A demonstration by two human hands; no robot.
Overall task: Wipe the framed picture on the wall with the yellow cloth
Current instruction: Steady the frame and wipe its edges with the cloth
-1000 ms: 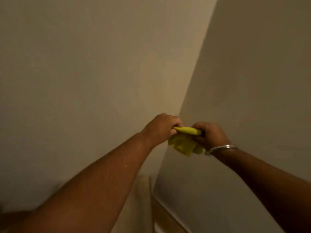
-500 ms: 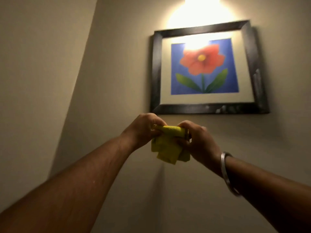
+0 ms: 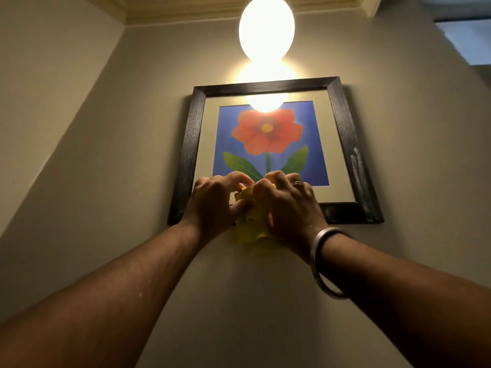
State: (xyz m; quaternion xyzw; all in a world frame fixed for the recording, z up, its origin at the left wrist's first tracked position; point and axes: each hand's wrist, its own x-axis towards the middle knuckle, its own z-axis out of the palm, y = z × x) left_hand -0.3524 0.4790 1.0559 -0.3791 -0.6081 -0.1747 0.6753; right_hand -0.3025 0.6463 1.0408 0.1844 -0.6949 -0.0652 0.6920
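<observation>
A framed picture (image 3: 268,144) with a dark wooden frame hangs on the grey wall: a red flower on blue inside a pale mat. Pale smears show on the frame's right side and lower right corner. Both hands are raised in front of its lower edge. My left hand (image 3: 215,205) and my right hand (image 3: 288,208) grip a bunched yellow cloth (image 3: 251,229) between them, its loose end hanging below the frame. The hands hide the frame's bottom middle; whether the cloth touches the frame I cannot tell. A metal bangle sits on my right wrist.
A bright oval lamp (image 3: 266,27) glows above the picture and glares on the glass. A wall corner (image 3: 79,107) runs up at the left. Cream cornice lines the ceiling. A bluish window patch (image 3: 470,41) sits at the upper right.
The view swung from the bare wall corner up to the picture. Both hands rose with the cloth from below the frame to its lower edge, and the cloth is more bunched.
</observation>
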